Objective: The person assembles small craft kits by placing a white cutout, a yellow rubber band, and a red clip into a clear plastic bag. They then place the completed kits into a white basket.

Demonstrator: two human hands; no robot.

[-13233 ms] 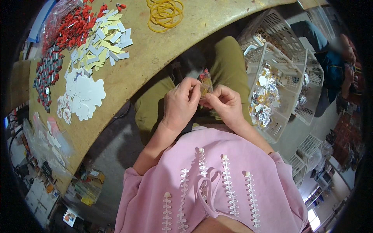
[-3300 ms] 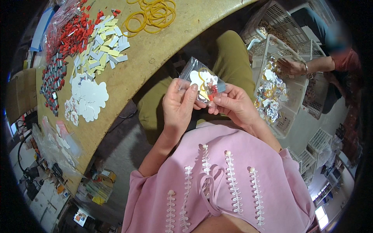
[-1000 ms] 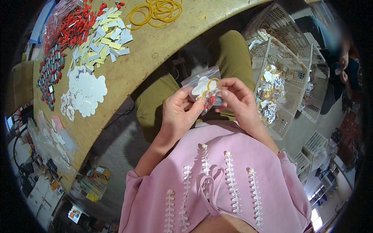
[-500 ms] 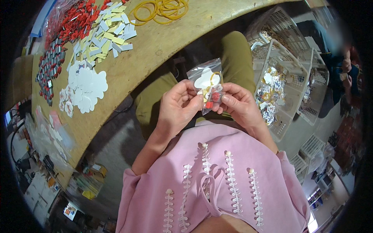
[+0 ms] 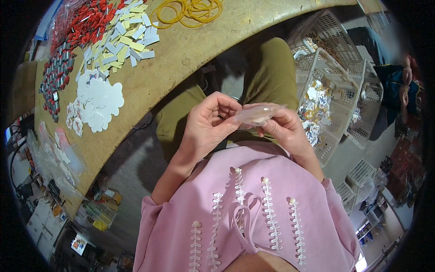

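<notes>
A small clear plastic bag (image 5: 259, 116) is stretched between my two hands above my lap, tilted so that it shows nearly edge-on. Something pale shows inside it; the rest of its contents cannot be made out. My left hand (image 5: 210, 119) pinches the bag's left end between thumb and fingers. On the other end, my right hand (image 5: 284, 129) is closed, thumb below and fingers behind the plastic.
On the wooden table (image 5: 149, 81) at left lie white scalloped cards (image 5: 104, 99), white and yellow strips (image 5: 129, 38), red-and-grey pieces (image 5: 56, 75) and yellow coiled tubing (image 5: 188, 11). A plastic crate (image 5: 331, 136) of filled bags stands at right; another person's hand (image 5: 406, 77) is beyond.
The bag has been turned from facing up, with its white card and red pieces showing, to nearly edge-on. My right hand has shifted its hold along it.
</notes>
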